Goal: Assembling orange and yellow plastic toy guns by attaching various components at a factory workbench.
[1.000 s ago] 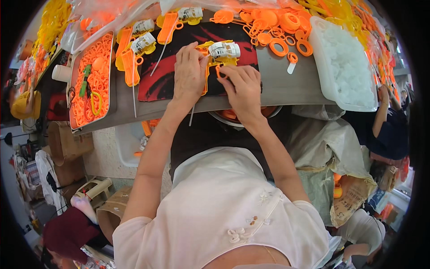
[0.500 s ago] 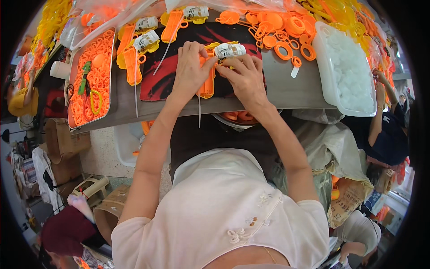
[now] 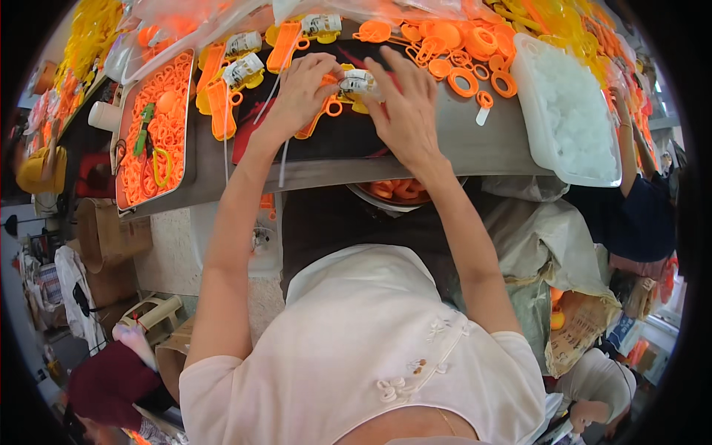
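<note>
Orange plastic wand (image 3: 320, 119) with small white-labelled bottle (image 3: 357, 80), mid-counter (image 3: 475, 148) on the dark mat (image 3: 348, 133): left hand (image 3: 300, 93) and right hand (image 3: 404, 111), together, now pinch the bottle, drawn slightly nearer the counter's front edge.

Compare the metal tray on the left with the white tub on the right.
The metal tray is shallow, grey and heaped with orange rings; the white tub is deeper, plastic and filled with pale translucent pieces. The tray also holds a green tool; the tub shows none. Both are rectangular and sit on the workbench.
</note>
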Tool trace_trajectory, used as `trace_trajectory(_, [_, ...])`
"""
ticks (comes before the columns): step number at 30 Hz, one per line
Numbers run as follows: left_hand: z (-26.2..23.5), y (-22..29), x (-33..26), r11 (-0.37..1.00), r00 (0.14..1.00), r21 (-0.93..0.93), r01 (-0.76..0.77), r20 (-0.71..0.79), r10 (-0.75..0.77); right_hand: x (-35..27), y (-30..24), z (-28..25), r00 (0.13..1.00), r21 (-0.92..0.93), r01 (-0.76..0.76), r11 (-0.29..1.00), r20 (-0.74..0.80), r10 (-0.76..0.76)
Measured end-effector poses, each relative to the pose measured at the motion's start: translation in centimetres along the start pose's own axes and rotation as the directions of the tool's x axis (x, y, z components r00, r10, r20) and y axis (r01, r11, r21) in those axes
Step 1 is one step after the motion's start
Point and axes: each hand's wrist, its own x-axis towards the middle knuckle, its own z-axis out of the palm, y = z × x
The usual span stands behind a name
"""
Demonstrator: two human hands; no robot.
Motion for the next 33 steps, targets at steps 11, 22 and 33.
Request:
trace_trajectory(11, [0.8,0.8,-1.2,0.967,0.989,-0.254,0.028,-0.136,-0.064,-1.3,1.6,3.7,0.985,0.093,-0.038,0.995,0.169,0.022])
trace_trajectory(22, [0.0,3.7,-2.1,0.91,0.966,0.335,-0.244,-0.001,0.259,-1.2,1.3,3.3,0.97,0.122,-0.133,0.984,0.22,0.104])
trace_trajectory(33, [0.3,2.7,-0.7,0.959,0.967,0.196,-0.207,-0.106,0.23,-1.7,1.1,4.6,0.99,0.136,-0.075,0.988,0.128,0.057])
